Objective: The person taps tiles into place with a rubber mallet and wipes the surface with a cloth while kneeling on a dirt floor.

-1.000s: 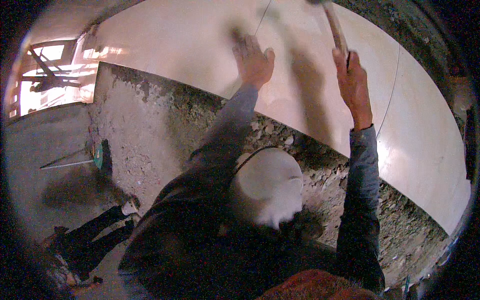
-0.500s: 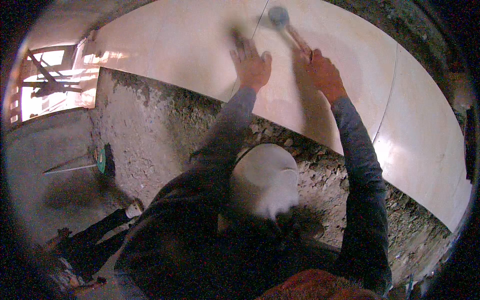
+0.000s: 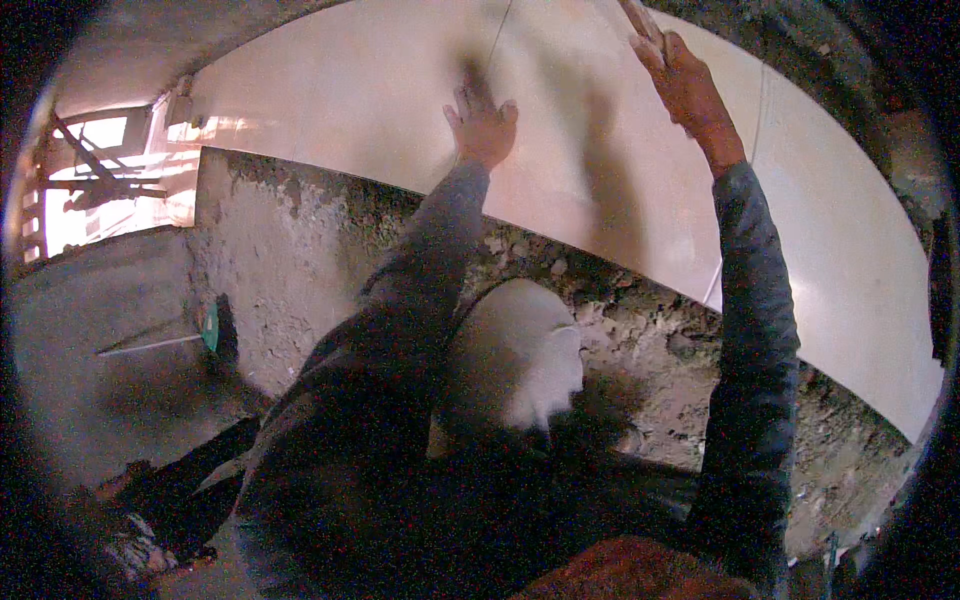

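Large pale, glossy tiles [image 3: 370,110] cover the upper part, with thin joint lines between them. Fingers spread, my left hand [image 3: 484,136] is up against the tiles beside one joint line, its shadow close by the fingertips. My right hand [image 3: 694,90], farther right and higher, is closed around the wooden handle of a mallet [image 3: 643,22]. The mallet's head lies beyond the upper edge; the half-second-old picture shows it round and dark grey. Between my forearms is a pale rounded thing [image 3: 520,345], its kind unclear.
Rough, crumbly bare wall [image 3: 290,255] borders the tiles' lower edge. A green thing with a long pale stick [image 3: 210,327] stands at the left. A person in dark trousers [image 3: 205,475] is at lower left. Bright light enters through a barred opening [image 3: 100,180].
My right hand has swung up and right with the mallet, whose head has left the picture. My left hand stays spread at the tiles, a little further left in the picture.
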Motion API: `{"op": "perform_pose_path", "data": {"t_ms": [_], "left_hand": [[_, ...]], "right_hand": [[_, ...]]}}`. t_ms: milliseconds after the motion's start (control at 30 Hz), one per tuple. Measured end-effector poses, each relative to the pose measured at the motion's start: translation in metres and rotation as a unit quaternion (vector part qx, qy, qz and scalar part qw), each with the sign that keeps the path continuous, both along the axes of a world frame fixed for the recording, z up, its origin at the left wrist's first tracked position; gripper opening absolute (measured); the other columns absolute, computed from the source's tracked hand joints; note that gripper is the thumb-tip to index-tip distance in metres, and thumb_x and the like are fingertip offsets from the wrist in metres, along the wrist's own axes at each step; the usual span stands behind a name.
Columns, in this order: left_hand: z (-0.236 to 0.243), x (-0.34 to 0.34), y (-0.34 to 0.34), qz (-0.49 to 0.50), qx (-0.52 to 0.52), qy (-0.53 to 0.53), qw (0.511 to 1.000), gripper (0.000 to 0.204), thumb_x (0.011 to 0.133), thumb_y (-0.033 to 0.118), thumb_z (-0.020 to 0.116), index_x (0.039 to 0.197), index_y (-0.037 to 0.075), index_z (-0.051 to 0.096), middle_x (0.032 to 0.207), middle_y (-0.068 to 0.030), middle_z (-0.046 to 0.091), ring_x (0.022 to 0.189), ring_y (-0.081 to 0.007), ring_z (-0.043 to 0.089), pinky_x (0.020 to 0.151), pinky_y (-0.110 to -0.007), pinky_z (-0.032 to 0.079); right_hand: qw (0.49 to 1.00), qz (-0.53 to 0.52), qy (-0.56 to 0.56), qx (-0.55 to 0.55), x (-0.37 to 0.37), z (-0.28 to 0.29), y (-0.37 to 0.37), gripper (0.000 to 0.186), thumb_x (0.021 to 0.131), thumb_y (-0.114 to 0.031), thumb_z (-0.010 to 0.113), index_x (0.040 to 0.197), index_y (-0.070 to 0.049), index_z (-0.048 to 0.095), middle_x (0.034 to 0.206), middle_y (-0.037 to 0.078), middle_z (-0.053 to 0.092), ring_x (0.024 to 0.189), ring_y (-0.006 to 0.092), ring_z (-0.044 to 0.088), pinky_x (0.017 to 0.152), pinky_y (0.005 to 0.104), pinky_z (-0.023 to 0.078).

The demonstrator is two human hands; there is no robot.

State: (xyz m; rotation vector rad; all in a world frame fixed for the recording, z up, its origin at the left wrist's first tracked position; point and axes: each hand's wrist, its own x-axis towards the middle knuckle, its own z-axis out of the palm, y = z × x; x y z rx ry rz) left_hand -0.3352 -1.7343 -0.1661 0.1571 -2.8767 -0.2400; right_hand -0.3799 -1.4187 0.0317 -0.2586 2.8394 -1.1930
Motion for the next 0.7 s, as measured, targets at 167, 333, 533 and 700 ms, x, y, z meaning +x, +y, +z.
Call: {"op": "perform_pose_path", "data": {"t_ms": [167,333,533,700], "left_hand": [[0.006,0.013,-0.154,-0.175,-0.207,-0.179,0.946,0.045,0.106,0.041,0.043,0.128,0.007,0.063,0.133,-0.0229,0.060,0.125,-0.0433,0.054,0.101,-0.067,0.043],[0.039,0.121,-0.021,-0.175,0.112,-0.196,0.958,0.043,0.104,0.040,0.046,0.111,0.004,0.069,0.109,-0.0229,0.071,0.097,-0.0402,0.068,0.086,-0.054,0.053],[0.161,0.465,-0.024,0.117,0.438,-0.287,0.844,0.052,0.106,0.047,0.042,0.125,0.004,0.064,0.121,-0.0224,0.067,0.114,-0.0365,0.061,0.099,-0.049,0.045],[0.291,0.610,0.023,0.267,0.667,-0.069,0.692,0.060,0.107,0.052,0.038,0.136,0.004,0.059,0.132,-0.0219,0.064,0.128,-0.0335,0.055,0.109,-0.046,0.039]], "right_hand": [[0.987,0.074,0.122,0.076,0.042,-0.031,0.022,0.035,0.105,-0.033,0.057,0.125,-0.005,0.062,0.118,0.028,0.067,0.109,0.0480,0.064,0.088,0.0516,0.052],[0.925,0.051,0.130,0.352,0.089,-0.141,0.130,0.034,0.105,-0.039,0.055,0.123,-0.010,0.054,0.110,0.017,0.063,0.091,0.0389,0.067,0.072,0.0490,0.058],[0.876,0.018,0.137,0.462,0.151,-0.164,0.070,0.046,0.100,-0.050,0.059,0.135,-0.019,0.053,0.115,0.008,0.060,0.107,0.0281,0.062,0.072,0.0499,0.060],[0.888,-0.011,0.113,0.445,0.121,-0.207,0.094,0.051,0.095,-0.055,0.061,0.135,-0.025,0.051,0.116,0.005,0.058,0.109,0.0280,0.061,0.071,0.0546,0.058]]}}
